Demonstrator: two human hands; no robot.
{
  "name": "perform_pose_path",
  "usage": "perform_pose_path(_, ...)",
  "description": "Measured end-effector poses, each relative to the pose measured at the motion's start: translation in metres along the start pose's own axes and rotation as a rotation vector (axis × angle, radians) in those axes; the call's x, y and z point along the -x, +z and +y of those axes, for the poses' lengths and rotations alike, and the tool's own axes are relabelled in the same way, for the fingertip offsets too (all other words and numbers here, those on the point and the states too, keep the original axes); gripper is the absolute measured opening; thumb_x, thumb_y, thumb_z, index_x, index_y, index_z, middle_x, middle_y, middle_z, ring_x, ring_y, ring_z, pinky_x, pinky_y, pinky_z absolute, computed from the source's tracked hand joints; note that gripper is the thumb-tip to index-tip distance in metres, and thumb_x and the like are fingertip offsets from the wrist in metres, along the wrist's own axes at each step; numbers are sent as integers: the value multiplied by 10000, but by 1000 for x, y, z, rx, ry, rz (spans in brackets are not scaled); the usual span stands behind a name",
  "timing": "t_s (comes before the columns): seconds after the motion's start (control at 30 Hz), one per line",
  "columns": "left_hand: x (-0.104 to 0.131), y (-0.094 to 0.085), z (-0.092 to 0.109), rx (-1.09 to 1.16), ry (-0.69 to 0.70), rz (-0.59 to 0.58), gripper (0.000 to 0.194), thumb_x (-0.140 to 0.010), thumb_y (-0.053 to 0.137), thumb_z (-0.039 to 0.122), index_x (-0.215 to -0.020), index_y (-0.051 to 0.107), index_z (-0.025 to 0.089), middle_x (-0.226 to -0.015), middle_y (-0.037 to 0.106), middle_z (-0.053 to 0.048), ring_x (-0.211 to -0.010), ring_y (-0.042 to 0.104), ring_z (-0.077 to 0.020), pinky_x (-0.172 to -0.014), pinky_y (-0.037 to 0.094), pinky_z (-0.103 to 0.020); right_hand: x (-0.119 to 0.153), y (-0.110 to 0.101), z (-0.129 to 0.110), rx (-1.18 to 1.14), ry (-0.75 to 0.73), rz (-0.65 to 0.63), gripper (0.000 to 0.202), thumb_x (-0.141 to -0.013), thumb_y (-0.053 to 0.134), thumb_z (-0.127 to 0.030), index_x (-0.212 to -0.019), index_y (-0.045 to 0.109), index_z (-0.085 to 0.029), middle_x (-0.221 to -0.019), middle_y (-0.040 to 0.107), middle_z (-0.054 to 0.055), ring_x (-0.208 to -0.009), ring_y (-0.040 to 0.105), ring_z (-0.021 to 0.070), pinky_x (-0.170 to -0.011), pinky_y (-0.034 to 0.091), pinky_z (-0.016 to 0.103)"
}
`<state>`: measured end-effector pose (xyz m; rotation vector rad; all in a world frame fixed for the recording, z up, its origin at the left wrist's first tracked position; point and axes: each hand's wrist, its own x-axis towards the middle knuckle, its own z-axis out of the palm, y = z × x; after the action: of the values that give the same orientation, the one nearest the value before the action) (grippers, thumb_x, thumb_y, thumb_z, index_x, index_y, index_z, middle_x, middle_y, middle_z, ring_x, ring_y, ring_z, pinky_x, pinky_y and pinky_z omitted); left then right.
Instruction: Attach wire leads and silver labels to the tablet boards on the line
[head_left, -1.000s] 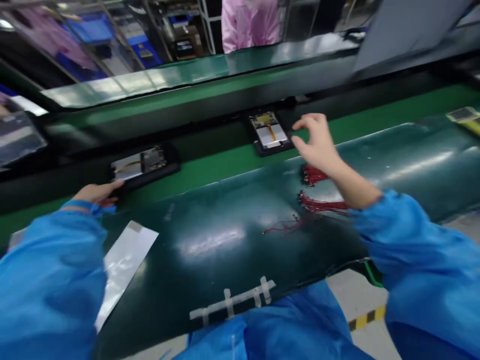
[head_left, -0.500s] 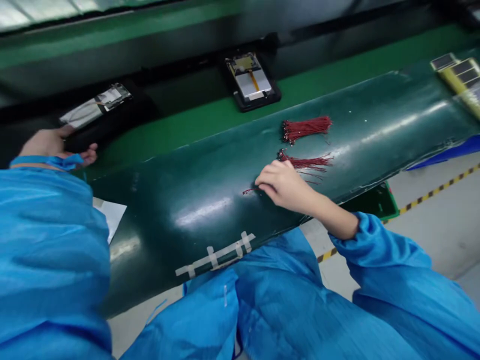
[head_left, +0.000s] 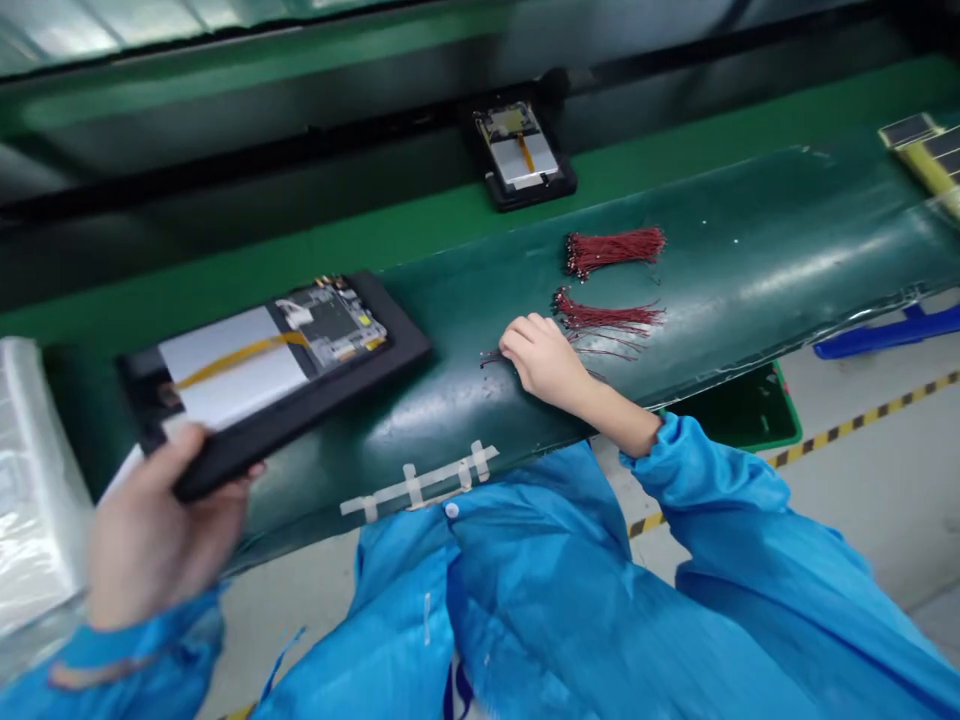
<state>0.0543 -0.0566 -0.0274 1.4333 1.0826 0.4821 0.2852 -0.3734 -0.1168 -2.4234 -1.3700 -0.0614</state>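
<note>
My left hand (head_left: 169,515) grips the near corner of a black tray that carries an opened tablet (head_left: 236,365), its white battery, orange ribbon cable and circuit board facing up. It is held tilted above the bench at the left. My right hand (head_left: 544,360) is closed at the middle of the bench, fingertips pinched on a thin dark-red wire (head_left: 489,358) whose end sticks out to the left. Just behind that hand lies a loose bundle of red wires (head_left: 611,316), partly covered by it. A second, neater bundle of red wires (head_left: 615,251) rests farther back.
Another opened tablet (head_left: 525,160) in a black tray sits on the green strip (head_left: 630,170) at the back. Yellow-and-black panels (head_left: 926,155) lie far right. Clear plastic wrapping (head_left: 37,490) is at the left edge. A green bin (head_left: 757,410) stands below the bench's front edge.
My left hand has brought the tablet in its tray from the back left toward me, over the bench. My right hand has shifted slightly left, still pinching the wire.
</note>
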Motion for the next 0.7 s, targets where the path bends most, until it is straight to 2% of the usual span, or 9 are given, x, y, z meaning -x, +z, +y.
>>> perform_pose_path(0.1, 70, 25, -33, 217, -233, 94, 348, -725, 860, 246, -1024, 683, 260, -1101, 680, -1, -907, 641, -173, -584, 617, -211, 0, -3, 0, -68, -38, 19, 203, -1069, 432, -162, -1018, 628, -177, -1099, 683, 121, -1007, 487, 272, -854, 303, 385)
perform_pose_path(0.17, 99, 34, -58, 248, -338, 20, 336, -812, 846, 351, -1113, 697, 340, -1228, 712, 12, -1041, 690, -219, -674, 665, -277, -1, -6, 2, -82, -90, 20, 198, -1068, 421, -161, -991, 600, -190, -1026, 687, 97, -981, 500, 265, -864, 304, 393)
perform_pose_path(0.27, 124, 22, -94, 123, -533, -342, 433, -793, 859, 543, -1163, 728, 360, -1221, 767, -29, -1121, 734, -300, -845, 685, -395, -1, -14, 6, -128, -130, 87, 212, -1068, 389, -158, -957, 564, -203, -942, 689, 75, -930, 526, 247, -878, 316, 396)
perform_pose_path(0.33, 128, 3, -110, -124, -527, -660, 522, -762, 849, 634, -1168, 760, 319, -1143, 800, -69, -1087, 759, -340, -913, 671, -447, 4, -25, 3, -155, -151, 164, 229, -1070, 360, -164, -945, 547, -207, -913, 693, 72, -892, 543, 236, -887, 329, 397)
perform_pose_path(0.37, 126, -6, -114, -273, -447, -759, 517, -787, 813, 667, -1154, 775, 305, -1099, 810, -75, -1054, 769, -343, -927, 664, -461, 7, -31, -3, -152, -159, 190, 236, -1071, 348, -172, -943, 543, -207, -899, 694, 73, -873, 549, 233, -889, 334, 399)
perform_pose_path(0.43, 115, -17, -114, -528, -120, -746, 464, -882, 705, 680, -1140, 787, 303, -1071, 812, -72, -1024, 772, -334, -938, 647, -479, 15, -43, -21, -106, -141, 164, 244, -1068, 336, -196, -946, 547, -203, -868, 692, 81, -828, 555, 234, -872, 336, 404)
perform_pose_path(0.57, 81, -5, -102, -819, 664, -389, 725, -930, 650, 669, -1488, 589, 210, -1545, 571, -198, -1423, 538, -458, -1160, 458, -642, 23, -48, -69, -41, 111, -275, 185, -1027, 385, -181, -1056, 567, -173, -817, 687, 94, -713, 539, 232, -714, 287, 360)
perform_pose_path(0.63, 69, 7, -102, -914, 784, -406, 949, -918, 643, 719, -1630, 384, 149, -1632, 443, -256, -1485, 437, -504, -1193, 378, -686, 19, -39, -85, -76, 235, -418, 193, -1019, 389, -159, -1119, 554, -164, -854, 695, 106, -730, 555, 240, -669, 254, 344)
perform_pose_path(0.7, 66, 14, -109, -959, 780, -432, 1005, -914, 637, 746, -1653, 319, 144, -1585, 485, -260, -1425, 490, -489, -1157, 410, -654, 13, -24, -91, -142, 279, -386, 194, -1021, 375, -154, -1127, 537, -167, -922, 696, 120, -806, 582, 255, -678, 273, 336)
